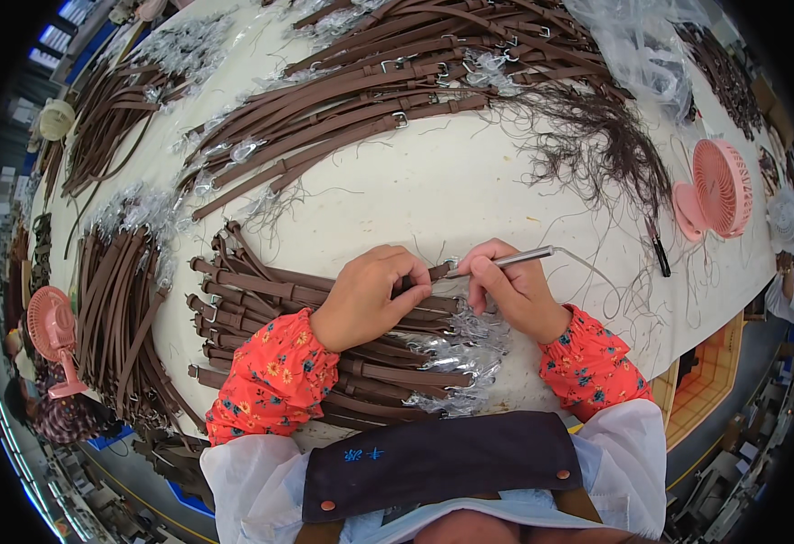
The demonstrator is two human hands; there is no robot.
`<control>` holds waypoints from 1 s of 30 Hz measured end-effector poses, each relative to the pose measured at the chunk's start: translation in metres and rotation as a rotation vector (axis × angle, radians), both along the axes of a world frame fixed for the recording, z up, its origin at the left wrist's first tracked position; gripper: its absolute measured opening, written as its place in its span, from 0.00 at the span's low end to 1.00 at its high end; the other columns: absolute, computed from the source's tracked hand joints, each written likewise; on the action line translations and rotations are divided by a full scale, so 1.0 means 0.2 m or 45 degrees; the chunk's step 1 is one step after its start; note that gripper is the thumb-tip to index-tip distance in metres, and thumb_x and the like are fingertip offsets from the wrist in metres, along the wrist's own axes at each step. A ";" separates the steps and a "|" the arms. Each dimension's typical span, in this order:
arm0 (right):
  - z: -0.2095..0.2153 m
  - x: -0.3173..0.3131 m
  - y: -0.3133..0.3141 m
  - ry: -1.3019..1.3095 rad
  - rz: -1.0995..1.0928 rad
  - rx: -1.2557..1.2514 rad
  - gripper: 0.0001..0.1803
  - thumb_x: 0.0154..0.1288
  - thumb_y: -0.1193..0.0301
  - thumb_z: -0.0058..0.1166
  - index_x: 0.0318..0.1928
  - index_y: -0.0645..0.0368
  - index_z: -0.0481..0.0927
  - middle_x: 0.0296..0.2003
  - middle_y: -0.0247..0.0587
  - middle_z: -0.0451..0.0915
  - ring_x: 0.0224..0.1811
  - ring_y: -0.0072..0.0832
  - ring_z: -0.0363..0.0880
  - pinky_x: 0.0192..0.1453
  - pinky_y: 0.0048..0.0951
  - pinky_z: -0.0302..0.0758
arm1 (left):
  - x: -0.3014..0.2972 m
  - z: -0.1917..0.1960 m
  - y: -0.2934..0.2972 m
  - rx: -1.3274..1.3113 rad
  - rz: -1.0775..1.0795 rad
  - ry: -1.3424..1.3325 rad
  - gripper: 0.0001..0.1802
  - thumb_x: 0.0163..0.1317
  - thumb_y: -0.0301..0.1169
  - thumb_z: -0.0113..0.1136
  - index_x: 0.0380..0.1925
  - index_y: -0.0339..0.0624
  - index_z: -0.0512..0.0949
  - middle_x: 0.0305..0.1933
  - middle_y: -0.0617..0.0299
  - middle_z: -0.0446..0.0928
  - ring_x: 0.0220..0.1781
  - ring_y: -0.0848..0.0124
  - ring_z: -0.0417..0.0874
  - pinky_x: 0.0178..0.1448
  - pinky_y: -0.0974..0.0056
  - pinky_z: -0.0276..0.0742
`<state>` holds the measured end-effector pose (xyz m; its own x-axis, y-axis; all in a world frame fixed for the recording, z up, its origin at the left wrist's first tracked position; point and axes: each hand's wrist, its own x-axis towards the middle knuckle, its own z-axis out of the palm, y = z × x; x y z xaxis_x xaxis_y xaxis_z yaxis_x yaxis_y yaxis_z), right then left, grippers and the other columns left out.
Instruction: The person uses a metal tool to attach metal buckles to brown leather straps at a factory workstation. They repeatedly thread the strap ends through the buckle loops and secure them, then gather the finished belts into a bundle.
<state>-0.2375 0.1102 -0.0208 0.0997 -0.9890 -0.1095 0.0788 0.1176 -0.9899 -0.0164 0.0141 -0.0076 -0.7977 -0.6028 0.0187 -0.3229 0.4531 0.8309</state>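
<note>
My left hand (375, 295) is closed on a brown strap (440, 271), whose short end and metal buckle show between my two hands. In my right hand (512, 295), fingers closed, is a slim silver pen-shaped tool (526, 257) with a thin cord trailing from its back end. The tool's tip meets the strap near the buckle; my fingers partly hide the contact. Under and beside my left hand lies a pile of brown belts (370, 367) with buckles. Crumpled clear plastic wrap (469, 354) covers their right ends, just below my right hand.
More brown belts (324, 113) lie across the far side of the white table (397, 195), with another bundle (121, 317) at left. A tangle of dark threads (596, 136) spreads at far right by a black-handled tool (659, 254). Pink fans stand at right (721, 189) and left (51, 325).
</note>
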 end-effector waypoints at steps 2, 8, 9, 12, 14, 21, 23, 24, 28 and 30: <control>0.00 0.00 0.00 -0.003 0.003 0.005 0.15 0.80 0.63 0.44 0.44 0.63 0.77 0.22 0.32 0.77 0.21 0.15 0.74 0.26 0.18 0.71 | 0.01 0.00 -0.01 -0.035 -0.059 0.031 0.05 0.58 0.26 0.69 0.31 0.38 0.81 0.29 0.60 0.76 0.28 0.69 0.75 0.34 0.66 0.72; 0.00 0.00 0.00 -0.007 -0.017 -0.013 0.14 0.80 0.64 0.43 0.44 0.63 0.76 0.22 0.32 0.77 0.21 0.15 0.74 0.26 0.18 0.71 | -0.02 0.04 0.00 0.212 0.151 0.028 0.07 0.60 0.24 0.66 0.38 0.41 0.81 0.34 0.58 0.78 0.29 0.64 0.78 0.35 0.64 0.75; 0.01 0.00 0.00 -0.009 -0.012 -0.010 0.14 0.80 0.64 0.43 0.45 0.63 0.76 0.22 0.32 0.77 0.21 0.15 0.74 0.27 0.18 0.71 | -0.04 0.02 0.01 0.072 0.150 0.025 0.07 0.60 0.24 0.65 0.39 0.40 0.81 0.35 0.58 0.78 0.30 0.63 0.78 0.36 0.63 0.75; 0.01 0.00 0.00 -0.013 0.002 -0.037 0.14 0.81 0.65 0.43 0.46 0.63 0.75 0.23 0.32 0.77 0.23 0.16 0.75 0.28 0.19 0.72 | -0.05 -0.03 0.02 -0.229 0.122 0.007 0.06 0.62 0.23 0.63 0.39 0.39 0.80 0.35 0.55 0.77 0.30 0.60 0.79 0.35 0.61 0.75; 0.00 0.00 0.00 -0.034 -0.001 -0.017 0.13 0.81 0.65 0.43 0.46 0.63 0.75 0.24 0.33 0.77 0.24 0.16 0.75 0.29 0.19 0.72 | -0.04 -0.04 0.00 -0.269 0.073 -0.013 0.04 0.63 0.23 0.62 0.38 0.38 0.79 0.34 0.54 0.76 0.30 0.57 0.80 0.35 0.60 0.75; -0.01 0.01 0.00 -0.029 0.002 -0.032 0.13 0.81 0.65 0.43 0.47 0.63 0.75 0.25 0.33 0.78 0.25 0.16 0.76 0.31 0.20 0.73 | -0.01 -0.03 0.00 -0.060 0.069 0.042 0.04 0.61 0.22 0.63 0.36 0.38 0.79 0.34 0.58 0.75 0.27 0.68 0.77 0.32 0.65 0.72; -0.01 0.01 0.00 -0.028 0.001 -0.019 0.13 0.81 0.65 0.43 0.48 0.63 0.75 0.26 0.33 0.78 0.25 0.16 0.76 0.31 0.20 0.74 | -0.01 -0.02 0.00 -0.053 0.042 0.048 0.05 0.60 0.22 0.64 0.35 0.38 0.79 0.35 0.59 0.75 0.27 0.71 0.76 0.31 0.66 0.71; 0.00 0.01 0.00 -0.027 0.000 -0.013 0.13 0.81 0.65 0.43 0.48 0.63 0.75 0.26 0.33 0.78 0.25 0.16 0.76 0.31 0.20 0.74 | -0.01 -0.01 0.00 -0.057 0.031 0.039 0.05 0.60 0.22 0.64 0.35 0.39 0.79 0.35 0.59 0.75 0.27 0.71 0.76 0.31 0.66 0.71; -0.01 0.01 0.00 -0.023 -0.001 -0.022 0.13 0.81 0.65 0.43 0.48 0.63 0.75 0.26 0.33 0.78 0.26 0.16 0.77 0.31 0.20 0.74 | 0.00 0.00 0.00 -0.075 0.003 0.007 0.05 0.59 0.22 0.64 0.35 0.40 0.79 0.36 0.60 0.75 0.27 0.70 0.76 0.31 0.66 0.72; -0.01 0.00 0.00 -0.013 -0.001 -0.016 0.13 0.81 0.65 0.43 0.48 0.63 0.75 0.26 0.33 0.78 0.26 0.16 0.77 0.31 0.20 0.74 | 0.00 0.00 -0.01 -0.097 -0.011 0.003 0.05 0.59 0.22 0.65 0.35 0.40 0.79 0.36 0.60 0.75 0.27 0.70 0.76 0.31 0.66 0.72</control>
<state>-0.2365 0.1102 -0.0228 0.0997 -0.9903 -0.0963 0.0889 0.1053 -0.9905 -0.0169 0.0131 -0.0077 -0.8025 -0.5929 0.0663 -0.3167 0.5176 0.7948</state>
